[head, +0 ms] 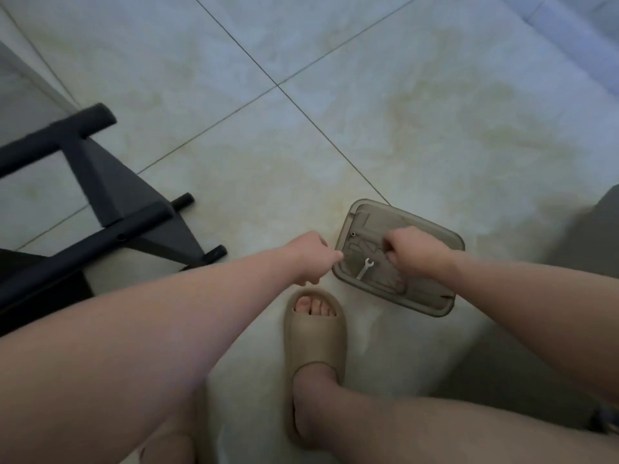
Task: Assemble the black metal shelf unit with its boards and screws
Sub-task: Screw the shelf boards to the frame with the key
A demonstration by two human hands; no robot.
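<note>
right hand curled inside parts tray, left hand curled at its left rim, grips unclear; wrench lies between them, nearer right hand; shelf frame left of frame

We find open floor across the far and middle ground. The black shelf frame blocks the left, the brown tray fills the near right, and our sandalled foot crowds the near centre.
</note>
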